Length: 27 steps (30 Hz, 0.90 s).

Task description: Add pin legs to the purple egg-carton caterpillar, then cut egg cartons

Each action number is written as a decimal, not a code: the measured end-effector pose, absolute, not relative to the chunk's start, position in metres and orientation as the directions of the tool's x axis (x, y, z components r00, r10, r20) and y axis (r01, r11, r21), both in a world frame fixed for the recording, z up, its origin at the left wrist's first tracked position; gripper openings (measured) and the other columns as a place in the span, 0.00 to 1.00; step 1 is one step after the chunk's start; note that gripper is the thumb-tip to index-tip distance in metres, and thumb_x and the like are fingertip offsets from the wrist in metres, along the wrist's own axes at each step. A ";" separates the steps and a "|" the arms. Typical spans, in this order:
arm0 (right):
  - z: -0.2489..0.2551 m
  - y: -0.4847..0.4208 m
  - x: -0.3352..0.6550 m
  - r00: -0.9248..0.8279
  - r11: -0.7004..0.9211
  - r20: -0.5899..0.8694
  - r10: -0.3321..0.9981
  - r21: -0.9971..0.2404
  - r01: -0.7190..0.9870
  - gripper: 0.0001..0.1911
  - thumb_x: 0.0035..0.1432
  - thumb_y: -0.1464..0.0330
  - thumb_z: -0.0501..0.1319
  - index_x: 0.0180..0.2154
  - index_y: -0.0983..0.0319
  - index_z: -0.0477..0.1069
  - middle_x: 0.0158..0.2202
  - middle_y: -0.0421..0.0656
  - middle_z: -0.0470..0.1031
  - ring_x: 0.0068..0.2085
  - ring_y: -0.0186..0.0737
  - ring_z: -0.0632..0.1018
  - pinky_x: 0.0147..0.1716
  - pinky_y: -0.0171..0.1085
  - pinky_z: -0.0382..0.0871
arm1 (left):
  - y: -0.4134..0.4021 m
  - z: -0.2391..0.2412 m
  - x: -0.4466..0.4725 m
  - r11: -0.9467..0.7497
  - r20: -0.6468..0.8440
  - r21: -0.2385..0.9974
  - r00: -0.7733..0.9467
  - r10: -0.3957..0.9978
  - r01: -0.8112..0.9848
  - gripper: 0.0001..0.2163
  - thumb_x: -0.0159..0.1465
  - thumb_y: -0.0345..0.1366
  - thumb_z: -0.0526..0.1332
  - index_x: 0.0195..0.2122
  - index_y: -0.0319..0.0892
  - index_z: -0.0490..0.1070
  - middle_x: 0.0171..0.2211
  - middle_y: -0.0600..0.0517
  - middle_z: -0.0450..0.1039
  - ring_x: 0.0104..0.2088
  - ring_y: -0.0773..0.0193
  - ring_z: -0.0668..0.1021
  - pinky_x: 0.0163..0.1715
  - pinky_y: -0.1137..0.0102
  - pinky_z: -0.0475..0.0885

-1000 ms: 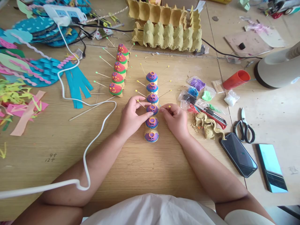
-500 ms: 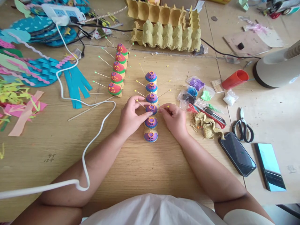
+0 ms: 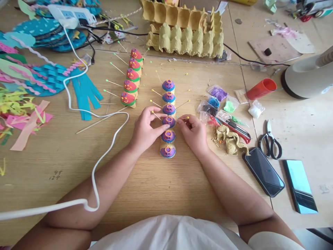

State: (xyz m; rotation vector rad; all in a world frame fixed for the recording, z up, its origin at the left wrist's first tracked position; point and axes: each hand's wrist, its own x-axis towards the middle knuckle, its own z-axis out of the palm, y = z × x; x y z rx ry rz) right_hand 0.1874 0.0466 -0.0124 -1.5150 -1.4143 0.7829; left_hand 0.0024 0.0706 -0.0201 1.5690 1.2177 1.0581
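centrally: purple-domed egg-carton strip [image 3: 169, 110] on wooden table [image 3: 156, 191]

head view: the half-curled left hand [image 3: 147, 129] grips the strip's fourth dome [image 3: 169, 121] from the far end; the nearly closed right hand [image 3: 194, 131] pinches a yellow-tipped stick [image 3: 187, 117] beside it.

Broad wood-grain tabletop [image 3: 145, 194] with thin dark seams [image 3: 271, 203], in soft light.

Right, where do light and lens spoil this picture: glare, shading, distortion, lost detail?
Head view: bright reflection across the far-right phone; head view: soft shade on the table towards the bottom; head view: white appliance leans, perhaps lens stretch; head view: yellow-tipped stick at the right hand, too fine to trace fully.
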 end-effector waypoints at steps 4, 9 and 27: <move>-0.012 0.046 0.188 0.131 0.070 0.135 0.982 -0.910 0.409 0.06 0.63 0.65 0.62 0.35 0.59 0.76 0.26 0.37 0.74 0.23 0.31 0.65 0.24 0.33 0.57 | 0.070 -0.019 0.003 -0.159 0.120 0.955 0.164 0.979 0.249 0.24 0.58 0.32 0.71 0.53 0.48 0.63 0.48 0.50 0.80 0.51 0.57 0.82 0.61 0.54 0.70; -0.011 0.046 0.188 0.119 0.074 0.137 0.983 -0.902 0.424 0.06 0.62 0.66 0.62 0.36 0.60 0.76 0.26 0.37 0.74 0.23 0.30 0.64 0.24 0.33 0.56 | 0.070 -0.017 0.004 -0.171 0.132 0.953 0.165 0.977 0.248 0.25 0.58 0.31 0.71 0.53 0.48 0.63 0.49 0.50 0.79 0.51 0.57 0.82 0.60 0.55 0.71; -0.009 0.048 0.189 0.110 0.038 0.092 0.990 -0.908 0.418 0.07 0.62 0.65 0.62 0.35 0.60 0.77 0.24 0.36 0.70 0.24 0.31 0.63 0.24 0.33 0.55 | 0.070 -0.016 0.003 -0.171 0.136 0.962 0.170 0.976 0.213 0.27 0.58 0.31 0.72 0.55 0.48 0.62 0.56 0.48 0.75 0.53 0.57 0.81 0.62 0.55 0.70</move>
